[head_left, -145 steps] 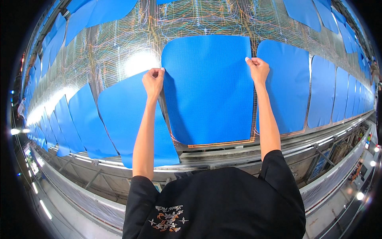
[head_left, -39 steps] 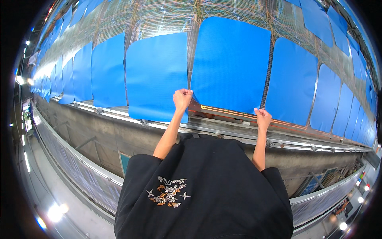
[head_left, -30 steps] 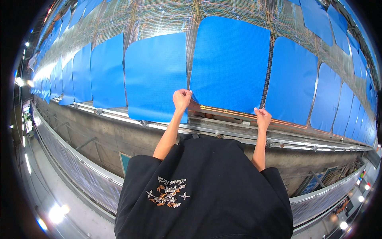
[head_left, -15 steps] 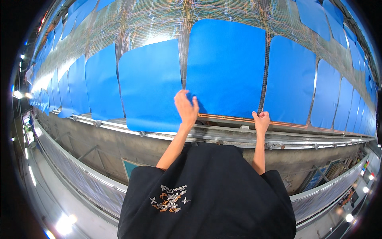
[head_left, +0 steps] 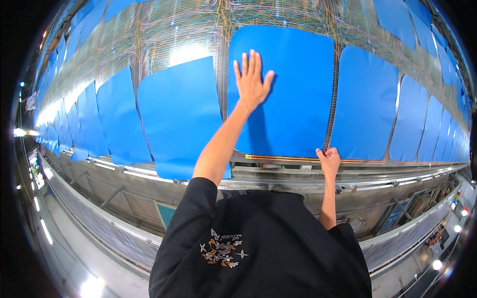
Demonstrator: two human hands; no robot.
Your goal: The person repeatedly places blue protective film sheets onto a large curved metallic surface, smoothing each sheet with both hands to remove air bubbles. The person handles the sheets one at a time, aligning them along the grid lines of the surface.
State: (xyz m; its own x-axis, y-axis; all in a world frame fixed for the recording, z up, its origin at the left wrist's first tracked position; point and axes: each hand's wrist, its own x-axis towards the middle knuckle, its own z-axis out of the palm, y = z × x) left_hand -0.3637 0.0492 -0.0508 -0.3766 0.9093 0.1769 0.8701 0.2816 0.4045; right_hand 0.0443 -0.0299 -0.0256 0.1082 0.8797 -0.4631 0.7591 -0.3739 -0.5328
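A blue sheet with rounded far corners and a fine woven-looking texture lies flat in front of me on a long table. My left hand rests palm down on its far left part, fingers spread, casting a shadow toward me. At the near right corner my right hand is closed, its thumb and curled fingers on the sheet's edge; the exact grip is partly hidden. To the left lies another blue sheet, its near edge hanging past the table's rail. A third blue sheet is on the right.
The grey table top carries a mesh of coloured lines. More blue sheets run in rows both ways and along the far side. A metal rail with small fittings follows the near edge. Below it is a trough-like gap, with framed panels at the right.
My left hand has moved forward from the sheet's near left edge to its far left part and is now spread flat. My right hand stays at the near right corner. The view has shifted slightly.
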